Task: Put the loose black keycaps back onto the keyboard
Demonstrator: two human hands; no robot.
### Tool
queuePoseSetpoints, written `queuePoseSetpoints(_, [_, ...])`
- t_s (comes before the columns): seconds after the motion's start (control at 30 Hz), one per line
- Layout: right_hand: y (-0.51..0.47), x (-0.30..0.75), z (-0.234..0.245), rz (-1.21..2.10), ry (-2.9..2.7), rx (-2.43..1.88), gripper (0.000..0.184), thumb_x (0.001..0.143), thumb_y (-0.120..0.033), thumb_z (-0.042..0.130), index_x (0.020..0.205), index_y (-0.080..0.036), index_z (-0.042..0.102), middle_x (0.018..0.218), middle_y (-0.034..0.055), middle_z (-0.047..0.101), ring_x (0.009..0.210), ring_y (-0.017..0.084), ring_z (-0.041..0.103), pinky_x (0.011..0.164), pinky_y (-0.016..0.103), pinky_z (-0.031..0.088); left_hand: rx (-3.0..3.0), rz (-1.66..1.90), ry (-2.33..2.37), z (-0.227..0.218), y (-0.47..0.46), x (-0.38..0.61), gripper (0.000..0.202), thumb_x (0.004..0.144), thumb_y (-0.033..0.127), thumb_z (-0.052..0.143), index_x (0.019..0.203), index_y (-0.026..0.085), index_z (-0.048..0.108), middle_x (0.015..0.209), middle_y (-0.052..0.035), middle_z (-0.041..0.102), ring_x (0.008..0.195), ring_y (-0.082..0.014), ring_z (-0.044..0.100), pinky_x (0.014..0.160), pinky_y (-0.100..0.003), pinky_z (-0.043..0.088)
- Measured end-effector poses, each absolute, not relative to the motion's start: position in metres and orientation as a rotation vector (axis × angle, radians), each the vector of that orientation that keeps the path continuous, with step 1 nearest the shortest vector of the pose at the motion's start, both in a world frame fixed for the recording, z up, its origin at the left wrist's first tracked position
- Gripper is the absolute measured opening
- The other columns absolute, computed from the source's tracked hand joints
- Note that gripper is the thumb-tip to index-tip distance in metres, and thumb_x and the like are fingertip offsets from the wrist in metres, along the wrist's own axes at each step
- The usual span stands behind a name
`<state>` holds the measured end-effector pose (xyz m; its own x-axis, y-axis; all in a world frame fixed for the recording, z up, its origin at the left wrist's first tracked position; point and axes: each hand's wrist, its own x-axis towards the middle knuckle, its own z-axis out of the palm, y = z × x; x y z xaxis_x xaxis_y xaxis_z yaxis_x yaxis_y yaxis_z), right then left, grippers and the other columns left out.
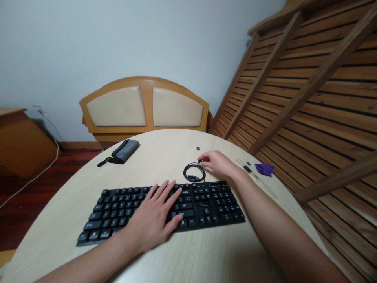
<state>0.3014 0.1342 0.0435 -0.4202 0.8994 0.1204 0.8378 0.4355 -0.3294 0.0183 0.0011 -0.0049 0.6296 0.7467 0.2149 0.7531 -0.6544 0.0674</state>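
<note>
A black keyboard lies across the round light-wood table. My left hand rests flat on the middle of its keys, fingers stretched out and open. Just behind the keyboard lies its coiled black cable. My right hand reaches past the keyboard's right end and pinches the cable at the far right of the coil.
A grey pouch with a black strap lies at the table's far left. A tiny black piece sits beyond the cable. A purple object and thin clear tools lie near the right edge. A headboard and slatted bed frame lean behind.
</note>
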Motion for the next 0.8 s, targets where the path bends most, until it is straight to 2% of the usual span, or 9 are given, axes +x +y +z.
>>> queuePoseSetpoints(0.13, [0.114, 0.303, 0.052, 1.018, -2.262, -1.274, 0.025, 0.082, -0.019, 0.070, 0.106, -0.012, 0.074, 0.100, 0.0101, 0.079, 0.092, 0.021, 0.073, 0.085, 0.031, 0.055, -2.802, -0.354, -1.284, -0.005, 0.001, 0.018, 0.064, 0.103, 0.058, 0.039, 0.156, 0.023, 0.037, 0.165, -0.0108, 0.030, 0.149, -0.0334, 0.033, 0.118, -0.058, 0.031])
queuePoseSetpoints(0.27, [0.107, 0.300, 0.050, 1.336, -2.243, -1.220, 0.028, 0.077, -0.020, 0.074, 0.104, -0.012, 0.072, 0.105, 0.0124, 0.077, 0.097, 0.023, 0.073, 0.087, 0.033, 0.056, -2.799, -0.376, -1.269, -0.007, 0.001, 0.016, 0.064, 0.103, 0.057, 0.041, 0.156, 0.024, 0.037, 0.164, -0.0109, 0.030, 0.148, -0.0334, 0.034, 0.118, -0.058, 0.031])
queuePoseSetpoints(0.57, [0.109, 0.300, 0.040, 1.464, -2.240, -1.219, 0.030, 0.075, -0.022, 0.077, 0.104, -0.014, 0.072, 0.106, 0.0105, 0.078, 0.101, 0.023, 0.073, 0.089, 0.034, 0.054, -2.794, -0.359, -1.251, -0.008, 0.002, 0.016, 0.063, 0.103, 0.056, 0.042, 0.157, 0.024, 0.036, 0.165, -0.0113, 0.029, 0.149, -0.0335, 0.033, 0.118, -0.058, 0.031])
queuePoseSetpoints(0.8, [0.102, 0.293, 0.048, 1.191, -2.423, -1.271, 0.030, 0.077, -0.014, 0.073, 0.106, -0.016, 0.072, 0.098, 0.0068, 0.079, 0.091, 0.021, 0.074, 0.083, 0.030, 0.053, -2.799, -0.378, -1.269, -0.006, 0.000, 0.017, 0.063, 0.103, 0.057, 0.041, 0.157, 0.024, 0.036, 0.165, -0.0108, 0.029, 0.148, -0.0336, 0.034, 0.119, -0.057, 0.030])
